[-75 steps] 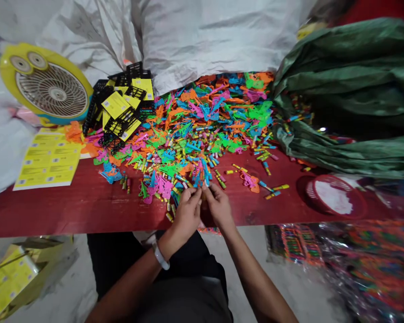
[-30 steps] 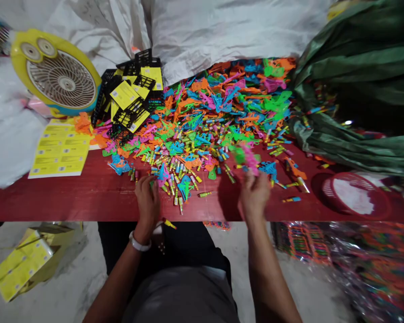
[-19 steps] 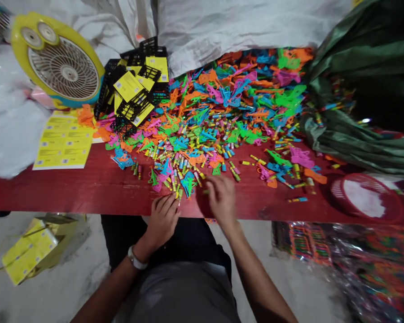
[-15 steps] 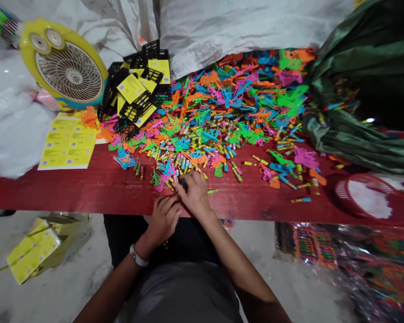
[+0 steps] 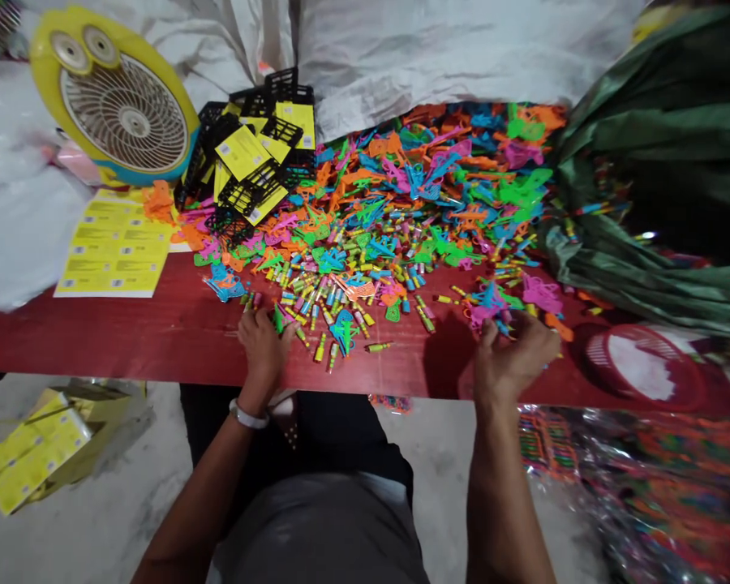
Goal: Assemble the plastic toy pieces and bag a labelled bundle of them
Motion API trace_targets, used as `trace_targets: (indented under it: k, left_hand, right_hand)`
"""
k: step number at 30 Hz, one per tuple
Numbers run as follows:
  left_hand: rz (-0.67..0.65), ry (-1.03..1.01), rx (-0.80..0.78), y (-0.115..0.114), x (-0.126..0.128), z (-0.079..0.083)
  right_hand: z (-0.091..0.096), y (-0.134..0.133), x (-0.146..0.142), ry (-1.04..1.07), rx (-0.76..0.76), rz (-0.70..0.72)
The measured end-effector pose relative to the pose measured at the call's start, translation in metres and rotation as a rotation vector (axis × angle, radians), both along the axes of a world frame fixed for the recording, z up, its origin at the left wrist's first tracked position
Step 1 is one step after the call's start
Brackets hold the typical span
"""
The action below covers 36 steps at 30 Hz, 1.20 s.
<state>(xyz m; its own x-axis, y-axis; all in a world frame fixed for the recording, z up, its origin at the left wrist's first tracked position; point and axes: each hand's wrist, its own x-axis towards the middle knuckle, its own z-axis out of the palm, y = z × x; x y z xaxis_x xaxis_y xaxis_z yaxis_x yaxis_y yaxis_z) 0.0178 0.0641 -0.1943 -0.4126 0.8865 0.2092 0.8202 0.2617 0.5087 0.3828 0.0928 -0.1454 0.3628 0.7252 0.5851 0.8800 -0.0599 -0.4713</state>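
My left hand (image 5: 263, 345) is low over the table's left part, fingers curled and thumb out. Between them is a green plastic toy gun (image 5: 278, 319), partly hidden by the fingers. Small printed tubes (image 5: 319, 347) lie loose to the right of this hand, around a blue and green toy piece (image 5: 344, 328). Farther right, my right hand (image 5: 512, 357) is over the near edge of the pile with thumb and fingers apart. Pink and blue toy guns (image 5: 487, 307) lie at its fingertips; whether they touch is unclear.
A heap of colourful toy guns (image 5: 401, 174) covers the red table (image 5: 158, 341). A yellow fan (image 5: 135, 122), black racks with yellow cards (image 5: 243, 152) and a yellow label sheet (image 5: 114, 251) stand left. A green sack (image 5: 657, 284) and red basket (image 5: 645, 365) are right.
My hands, close together before, have moved apart: the left one to the left, the right one far to the right. A blue and green toy piece and tubes now show where they were.
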Motion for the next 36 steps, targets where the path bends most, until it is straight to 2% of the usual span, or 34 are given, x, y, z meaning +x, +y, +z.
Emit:
trace_targets:
  k: [2, 5, 6, 9, 11, 13, 18, 20, 22, 25, 27, 29, 30, 32, 34, 36]
  left_hand:
    - [0.046, -0.008, -0.053, 0.003, 0.005, 0.005]
    - [0.079, -0.069, -0.100, 0.004, 0.007, 0.011]
    - [0.074, -0.116, -0.095, 0.004, 0.006, 0.011]
    - [0.051, -0.380, -0.015, 0.000, -0.002, 0.009]
    - [0.063, -0.576, 0.068, -0.004, -0.009, 0.009]
    - [0.099, -0.697, 0.141, -0.009, -0.013, 0.012]
    - [0.080, -0.841, 0.291, -0.017, -0.006, 0.023]
    - [0.009, -0.757, 0.312, -0.017, 0.003, 0.024]
    - [-0.134, -0.560, 0.325, -0.016, 0.014, 0.022]
    - [-0.500, -0.268, 0.235, -0.015, 0.034, 0.017]
    - [-0.724, -0.107, 0.116, -0.015, 0.049, 0.015]
    - [-0.839, 0.033, 0.027, -0.016, 0.062, 0.013]
    - [-0.859, 0.086, 0.008, -0.016, 0.067, 0.012]
    - [-0.839, 0.152, -0.005, -0.015, 0.073, 0.010]
    - [-0.781, 0.181, 0.000, -0.014, 0.074, 0.008]
    - [-0.722, 0.194, -0.004, -0.013, 0.071, 0.005]
  right_hand:
    - [-0.001, -0.010, -0.023, 0.035, -0.063, 0.218]
    - [-0.009, -0.028, -0.101, 0.144, -0.273, 0.684]
    - [-0.012, -0.033, -0.130, 0.124, -0.322, 0.765]
    - [-0.018, -0.039, -0.202, -0.034, -0.409, 0.777]
    - [-0.020, -0.037, -0.227, -0.084, -0.445, 0.764]
    - [-0.021, -0.033, -0.237, -0.047, -0.457, 0.786]
    - [-0.018, -0.031, -0.218, 0.269, -0.411, 0.863]
    - [-0.012, -0.028, -0.195, 0.375, -0.382, 0.795]
    - [-0.006, -0.021, -0.156, 0.453, -0.308, 0.627]
    - [0.001, -0.003, -0.078, 0.434, -0.095, 0.232]
    - [0.002, 0.009, -0.031, 0.263, -0.039, 0.014]
    - [0.001, 0.021, -0.008, 0.075, -0.031, -0.045]
    - [-0.001, 0.026, -0.007, 0.015, -0.036, -0.003]
    - [-0.008, 0.036, -0.028, -0.016, -0.068, 0.186]
    - [-0.016, 0.048, -0.066, 0.008, -0.152, 0.404]
    - [-0.023, 0.059, -0.107, -0.012, -0.258, 0.492]
